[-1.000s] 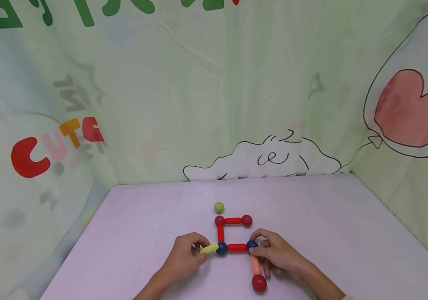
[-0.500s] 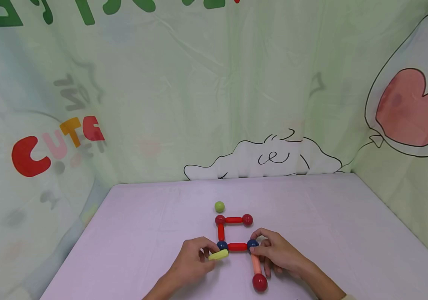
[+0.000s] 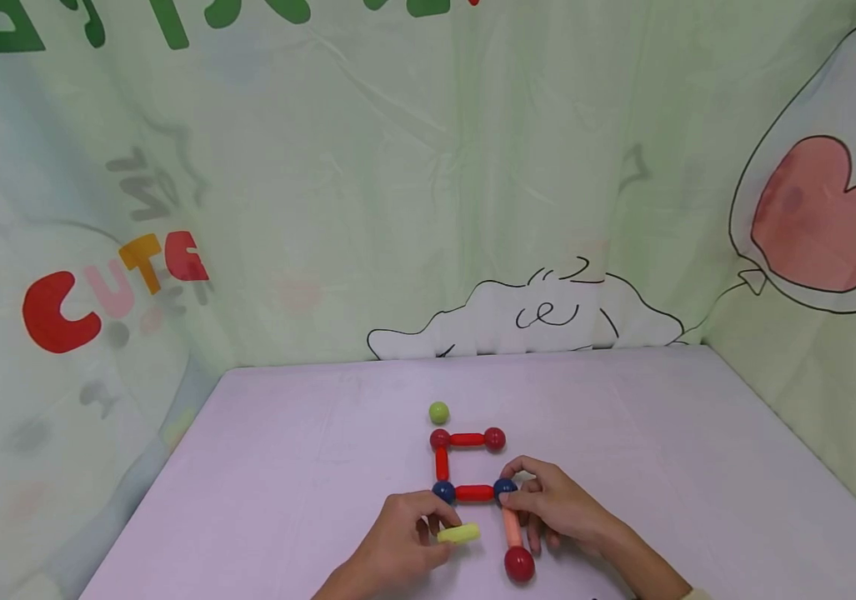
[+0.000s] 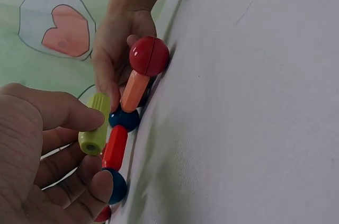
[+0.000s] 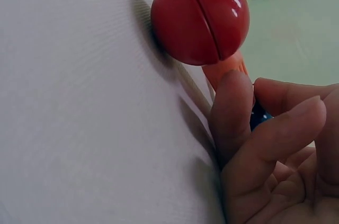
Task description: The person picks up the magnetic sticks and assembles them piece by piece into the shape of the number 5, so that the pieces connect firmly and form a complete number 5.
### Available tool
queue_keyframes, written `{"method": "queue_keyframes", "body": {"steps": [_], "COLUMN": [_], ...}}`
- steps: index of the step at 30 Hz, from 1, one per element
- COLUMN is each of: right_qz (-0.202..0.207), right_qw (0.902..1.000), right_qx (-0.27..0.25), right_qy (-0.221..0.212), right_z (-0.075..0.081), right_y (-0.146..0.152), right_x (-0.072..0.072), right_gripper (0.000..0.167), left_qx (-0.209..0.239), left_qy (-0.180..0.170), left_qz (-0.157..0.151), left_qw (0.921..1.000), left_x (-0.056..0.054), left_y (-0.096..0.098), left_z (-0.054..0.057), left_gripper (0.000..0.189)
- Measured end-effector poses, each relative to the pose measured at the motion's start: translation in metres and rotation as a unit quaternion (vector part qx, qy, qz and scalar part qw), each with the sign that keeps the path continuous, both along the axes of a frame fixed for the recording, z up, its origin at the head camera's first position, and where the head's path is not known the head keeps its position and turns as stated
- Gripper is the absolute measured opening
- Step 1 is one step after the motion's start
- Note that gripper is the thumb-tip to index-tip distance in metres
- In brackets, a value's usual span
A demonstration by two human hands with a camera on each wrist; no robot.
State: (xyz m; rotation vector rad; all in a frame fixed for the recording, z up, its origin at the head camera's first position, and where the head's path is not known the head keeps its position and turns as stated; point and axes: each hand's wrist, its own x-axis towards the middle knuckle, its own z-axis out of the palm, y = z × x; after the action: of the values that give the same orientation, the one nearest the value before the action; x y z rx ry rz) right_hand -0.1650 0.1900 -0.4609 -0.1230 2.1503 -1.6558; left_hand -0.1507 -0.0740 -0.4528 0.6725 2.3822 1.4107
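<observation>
My left hand pinches a yellow-green magnetic rod between thumb and fingers, held just in front of the assembled figure. In the left wrist view the rod shows a dark round tip. My right hand grips the right blue ball between thumb and finger. From that ball a peach rod runs toward me to a large red ball. A red rod links it to the left blue ball. The right wrist view shows the large red ball close up.
Behind the left blue ball, an upright red rod leads to a red ball, then another red rod to a second red ball. A loose green ball lies beyond them on the pale tabletop.
My left hand has drawn the yellow-green rod away from the left blue ball, moving right and toward me. The right hand keeps its grip on the right blue ball.
</observation>
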Motion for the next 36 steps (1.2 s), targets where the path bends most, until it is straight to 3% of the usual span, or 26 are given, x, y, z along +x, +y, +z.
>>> {"method": "queue_keyframes", "body": {"steps": [19, 26, 31, 36], "right_qz": [0.014, 0.018, 0.016, 0.014], "right_qw": [0.9996, 0.9994, 0.9996, 0.9997], "right_qx": [-0.02, -0.025, -0.02, -0.014], "right_qy": [-0.01, -0.013, -0.015, -0.016], "right_z": [-0.001, -0.001, -0.001, -0.001], "right_y": [0.001, 0.001, 0.002, 0.003], "right_x": [0.0, 0.0, -0.001, -0.001], "right_gripper": [0.038, 0.039, 0.04, 0.04], "left_qx": [-0.003, 0.005, 0.003, -0.006], "left_qy": [-0.036, -0.011, -0.003, 0.025], "left_qz": [-0.058, -0.103, -0.111, -0.116], "left_qw": [0.9976, 0.9946, 0.9938, 0.993], "left_x": [0.008, 0.008, 0.008, 0.006], "left_y": [0.013, 0.012, 0.013, 0.013], "left_z": [-0.004, -0.009, -0.01, -0.011], "left_gripper": [0.022, 0.021, 0.021, 0.022]}}
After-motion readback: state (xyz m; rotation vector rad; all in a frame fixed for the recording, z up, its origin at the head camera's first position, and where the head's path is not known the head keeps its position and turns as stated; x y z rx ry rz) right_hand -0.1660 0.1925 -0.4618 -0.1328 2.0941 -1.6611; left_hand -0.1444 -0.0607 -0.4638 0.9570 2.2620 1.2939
